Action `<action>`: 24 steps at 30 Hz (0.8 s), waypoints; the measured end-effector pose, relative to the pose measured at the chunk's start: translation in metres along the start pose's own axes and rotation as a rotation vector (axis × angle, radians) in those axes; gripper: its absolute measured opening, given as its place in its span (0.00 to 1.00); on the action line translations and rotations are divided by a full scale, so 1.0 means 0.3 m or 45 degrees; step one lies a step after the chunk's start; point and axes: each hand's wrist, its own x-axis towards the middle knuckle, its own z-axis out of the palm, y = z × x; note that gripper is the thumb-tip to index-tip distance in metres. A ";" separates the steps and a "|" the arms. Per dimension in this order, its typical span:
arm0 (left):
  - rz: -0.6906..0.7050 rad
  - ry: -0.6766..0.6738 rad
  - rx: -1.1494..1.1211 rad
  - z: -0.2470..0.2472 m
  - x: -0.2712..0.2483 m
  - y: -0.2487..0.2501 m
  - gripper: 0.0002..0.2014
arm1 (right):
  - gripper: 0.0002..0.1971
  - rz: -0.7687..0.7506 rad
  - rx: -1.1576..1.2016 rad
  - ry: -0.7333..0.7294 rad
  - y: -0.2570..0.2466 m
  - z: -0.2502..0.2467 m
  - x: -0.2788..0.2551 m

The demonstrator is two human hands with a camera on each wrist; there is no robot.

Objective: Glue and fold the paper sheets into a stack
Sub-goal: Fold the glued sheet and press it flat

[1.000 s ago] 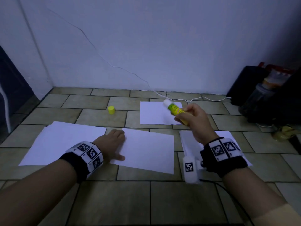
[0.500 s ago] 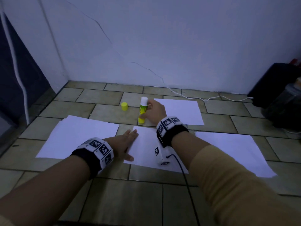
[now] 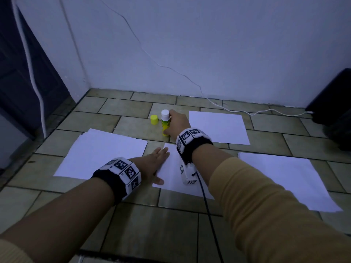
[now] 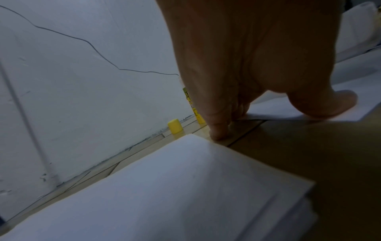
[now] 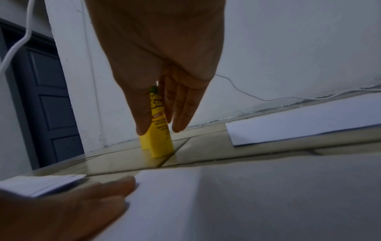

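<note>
The glue stick [image 3: 165, 123] now stands upright on the floor tiles at about twelve o'clock from the middle sheet [image 3: 171, 172], just beside its yellow cap [image 3: 154, 119]; a second ago it was raised in the air. The right hand [image 3: 177, 123] still has thumb and fingers on its sides in a narrow grip. The left hand [image 3: 153, 165] stays flat, fingers spread wide, on the sheet's nine o'clock edge. With the glue parked, I'd guess folding comes next.
</note>
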 end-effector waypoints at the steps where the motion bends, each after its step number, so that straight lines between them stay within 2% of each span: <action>1: -0.001 0.004 -0.006 0.000 0.000 -0.001 0.50 | 0.27 0.031 0.030 -0.013 0.003 -0.004 -0.008; 4: 0.003 0.035 -0.033 0.006 -0.003 -0.005 0.51 | 0.34 0.117 0.174 0.000 0.027 -0.031 -0.052; 7: 0.004 0.082 -0.066 0.013 -0.004 -0.013 0.52 | 0.29 0.069 0.270 0.008 0.073 -0.087 -0.152; 10: -0.009 0.095 -0.073 0.016 0.000 -0.017 0.54 | 0.29 0.066 0.180 -0.044 0.163 -0.177 -0.278; 13: -0.008 0.103 -0.066 0.015 0.005 -0.012 0.54 | 0.39 0.263 -0.111 -0.206 0.302 -0.293 -0.384; 19: 0.000 0.128 -0.043 0.015 -0.002 -0.003 0.54 | 0.72 0.644 -0.533 -0.431 0.548 -0.396 -0.570; 21: -0.005 0.134 -0.029 0.011 -0.008 0.005 0.54 | 0.76 0.688 -0.530 -0.495 0.585 -0.382 -0.610; 24: -0.018 0.155 -0.013 0.002 -0.013 0.019 0.53 | 0.77 0.706 -0.486 -0.509 0.622 -0.348 -0.638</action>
